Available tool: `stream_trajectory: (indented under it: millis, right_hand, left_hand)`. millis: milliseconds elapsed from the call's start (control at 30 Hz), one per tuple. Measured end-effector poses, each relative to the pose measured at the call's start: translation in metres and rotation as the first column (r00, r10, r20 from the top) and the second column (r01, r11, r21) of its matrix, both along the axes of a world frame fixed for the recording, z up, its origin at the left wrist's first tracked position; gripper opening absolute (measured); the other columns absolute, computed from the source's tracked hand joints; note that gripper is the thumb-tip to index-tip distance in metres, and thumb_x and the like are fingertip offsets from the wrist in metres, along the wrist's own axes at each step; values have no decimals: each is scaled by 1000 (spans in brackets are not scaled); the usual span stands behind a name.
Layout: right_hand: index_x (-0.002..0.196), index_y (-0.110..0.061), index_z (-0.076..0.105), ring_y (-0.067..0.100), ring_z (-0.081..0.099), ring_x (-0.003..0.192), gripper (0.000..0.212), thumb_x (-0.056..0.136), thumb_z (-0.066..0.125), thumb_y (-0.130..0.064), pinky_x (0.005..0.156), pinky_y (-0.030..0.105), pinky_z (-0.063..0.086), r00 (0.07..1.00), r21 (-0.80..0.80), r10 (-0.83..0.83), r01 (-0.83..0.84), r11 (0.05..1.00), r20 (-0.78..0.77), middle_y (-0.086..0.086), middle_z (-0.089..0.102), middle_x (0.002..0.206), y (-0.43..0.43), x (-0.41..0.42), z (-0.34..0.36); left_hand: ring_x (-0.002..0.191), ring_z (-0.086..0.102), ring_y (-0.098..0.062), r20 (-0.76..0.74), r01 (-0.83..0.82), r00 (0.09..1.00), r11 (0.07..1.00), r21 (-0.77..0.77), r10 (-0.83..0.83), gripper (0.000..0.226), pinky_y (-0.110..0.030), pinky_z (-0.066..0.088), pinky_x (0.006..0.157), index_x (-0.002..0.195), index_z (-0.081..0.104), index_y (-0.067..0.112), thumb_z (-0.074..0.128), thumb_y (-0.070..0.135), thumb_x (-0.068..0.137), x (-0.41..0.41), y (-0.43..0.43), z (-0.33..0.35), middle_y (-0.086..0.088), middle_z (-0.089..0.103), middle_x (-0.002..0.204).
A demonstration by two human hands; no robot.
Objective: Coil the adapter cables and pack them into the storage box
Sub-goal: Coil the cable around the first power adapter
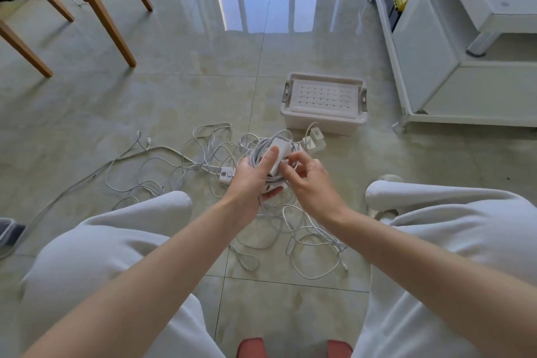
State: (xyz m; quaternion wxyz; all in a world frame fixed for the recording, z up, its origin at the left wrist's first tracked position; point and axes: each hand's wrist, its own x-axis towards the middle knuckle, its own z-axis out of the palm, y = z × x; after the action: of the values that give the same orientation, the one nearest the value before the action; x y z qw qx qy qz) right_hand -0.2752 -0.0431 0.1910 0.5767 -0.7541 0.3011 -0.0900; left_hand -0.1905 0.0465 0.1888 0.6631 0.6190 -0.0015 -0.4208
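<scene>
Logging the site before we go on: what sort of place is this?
Probably a home living room: glossy tiled floor, wooden chair, white cabinet. Left hand holds a coiled adapter; right hand pinches its cable.

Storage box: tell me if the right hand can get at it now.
Probably yes: the storage box sits just beyond the right hand, only small plugs between, though that hand pinches the cable bundle.

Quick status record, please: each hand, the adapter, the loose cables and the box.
left hand: grips the coiled cable, thumb on the adapter brick
right hand: pinches the coiled cable beside the brick
loose cables: tangled on the floor
storage box: on the floor beyond the tangle, lid seems on
packed: nothing visible yet
</scene>
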Motion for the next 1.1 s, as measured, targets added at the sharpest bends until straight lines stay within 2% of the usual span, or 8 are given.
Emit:
stream_trajectory:
  millis: [133,267,400,500,667,767,967,1100]
  right_hand:
    - [97,-22,60,21,38,103,20,91,52,-38,95,38,36,988,-215,-72,41,976,-137,4,41,96,-2,-2,-1]
    - [94,-18,58,15,41,97,12,93,53,-29,86,26,34,993,-362,-99,117,925,67,1,46,97,-4,-2,11]
    - [85,-17,41,12,64,71,15,99,39,-17,74,27,51,943,99,-170,148,984,286,-1,63,74,-11,2,30]
    - [84,-15,41,7,52,51,18,100,36,-18,64,37,53,950,305,-179,96,947,256,-2,51,61,-7,0,33]
    - [82,-16,45,0,38,41,21,100,37,-19,47,19,36,969,315,-203,151,937,140,-3,43,59,-5,-4,33]
    - [80,-16,53,2,37,44,29,101,34,-19,52,24,34,972,269,-228,206,941,54,-5,42,59,-12,-3,24]
    - [105,-14,59,4,36,58,31,102,28,-16,45,10,32,963,142,-232,251,958,-135,-8,42,71,-29,-2,12]
    - [106,-4,57,5,35,50,26,101,36,-18,49,14,33,968,361,-204,245,900,-147,-3,53,70,-31,1,8]
  left_hand:
    - [82,67,-16,6,69,998,997,27,-69,76,-28,53,62,128,48,8,68,51,69,4,-4,-7,-10,65,108]
    - [84,65,-18,84,74,992,980,183,-91,51,-27,50,60,123,51,10,63,43,86,6,-9,-27,-10,66,107]
    - [104,61,-29,108,85,986,930,357,-131,50,-39,51,74,123,48,11,65,40,86,0,-2,-52,-13,62,117]
    - [110,58,-29,130,82,980,905,418,-149,53,-51,43,96,124,46,10,66,40,86,1,2,-62,-15,60,119]
    - [102,62,-30,100,-2,994,905,425,-44,50,-38,56,66,124,38,11,62,39,89,16,5,-60,-12,56,122]
    - [90,65,-31,51,-115,993,943,311,104,47,-34,58,52,125,37,7,59,30,91,25,4,-49,-17,54,121]
    - [78,61,-25,-144,-315,940,949,-20,309,30,-35,60,64,106,48,-1,53,26,95,27,-3,-8,-16,56,97]
    - [84,62,-22,-201,-238,959,955,-178,202,36,-30,59,69,110,51,0,49,33,95,21,-5,9,-15,60,100]
